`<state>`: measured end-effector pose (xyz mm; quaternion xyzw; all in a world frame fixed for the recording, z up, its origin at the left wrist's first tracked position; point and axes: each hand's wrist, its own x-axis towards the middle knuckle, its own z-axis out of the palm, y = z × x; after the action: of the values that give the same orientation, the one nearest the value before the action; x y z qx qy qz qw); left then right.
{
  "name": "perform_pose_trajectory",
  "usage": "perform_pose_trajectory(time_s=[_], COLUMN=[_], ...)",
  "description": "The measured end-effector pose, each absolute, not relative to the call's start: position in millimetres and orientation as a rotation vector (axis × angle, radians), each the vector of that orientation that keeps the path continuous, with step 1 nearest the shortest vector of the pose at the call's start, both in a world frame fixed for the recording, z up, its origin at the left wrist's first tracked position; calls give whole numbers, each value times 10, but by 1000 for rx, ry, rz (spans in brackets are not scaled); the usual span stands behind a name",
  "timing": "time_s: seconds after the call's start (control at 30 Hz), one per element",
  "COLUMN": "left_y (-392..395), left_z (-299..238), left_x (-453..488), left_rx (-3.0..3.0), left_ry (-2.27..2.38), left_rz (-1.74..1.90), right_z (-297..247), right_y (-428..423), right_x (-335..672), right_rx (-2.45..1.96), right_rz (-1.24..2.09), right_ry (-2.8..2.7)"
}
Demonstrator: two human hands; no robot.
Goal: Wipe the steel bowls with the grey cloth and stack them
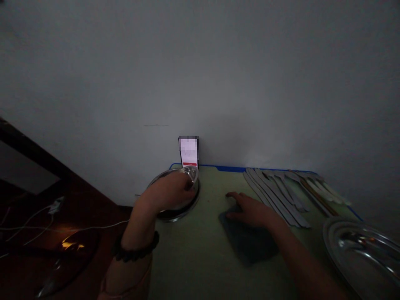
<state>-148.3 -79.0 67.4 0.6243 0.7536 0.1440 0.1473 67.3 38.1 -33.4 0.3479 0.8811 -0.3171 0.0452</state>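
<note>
My left hand (170,191) grips the rim of a shiny steel plate (191,173), tilted up above a stack of similar plates (175,213) at the table's far left. A dark bead bracelet circles that wrist. My right hand (250,209) lies flat with fingers stretched out on a dark cloth (250,243) spread on the green table (193,258).
A lit phone (188,152) leans upright against the grey wall behind the plates. A row of cutlery (281,193) lies at the back right. A large oval steel tray (362,258) sits at the right edge. White cables (46,216) trail over the dark floor at left.
</note>
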Motion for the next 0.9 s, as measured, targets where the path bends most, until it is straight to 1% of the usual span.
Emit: perform_pose_trajectory(time_s=[0.07, 0.13, 0.2, 0.27, 0.3, 0.37, 0.43, 0.5, 0.6, 0.67, 0.77, 0.87, 0.9], left_y=[-868, -944, -1010, -1048, -1052, -1025, -959, -875, -766, -714, -643, -562, -541], left_z=[758, 838, 904, 938, 940, 917, 874, 833, 792, 753, 633, 505, 485], left_x=[-1461, -1398, -1296, -1176, -1119, -1032, -996, -1016, -1120, -1205, -1322, -1416, -1442], left_rx=[1747, 1733, 1814, 1954, 2023, 2117, 2167, 2206, 2148, 1882, 1478, 1358, 1366], left_ry=[2309, 2317, 2235, 2125, 2050, 1875, 1690, 1621, 1892, 2045, 1830, 1680, 1701], left_rz=[496, 562, 575, 588, 597, 607, 604, 682, 1084, 1301, 1271, 1262, 1271], right_z=[-289, -199, -66, 85, 156, 258, 289, 258, 173, 138, 137, 160, 159], right_y=[398, 396, 367, 318, 292, 255, 245, 260, 296, 319, 374, 460, 483], right_x=[674, 661, 644, 639, 643, 660, 679, 692, 701, 712, 766, 863, 898], right_rx=[1082, 1152, 1234, 1191, 1133, 1067, 1139, 1297, 1468, 1485, 1401, 1366, 1369], right_rz=[-1079, -1343, -1851, -2403, -2587, -2747, -2777, -2779, -2737, -2684, -2558, -2454, -2333], right_ry=[2731, 2769, 2629, 2267, 2094, 1947, 1977, 2057, 2209, 2330, 2499, 2540, 2596])
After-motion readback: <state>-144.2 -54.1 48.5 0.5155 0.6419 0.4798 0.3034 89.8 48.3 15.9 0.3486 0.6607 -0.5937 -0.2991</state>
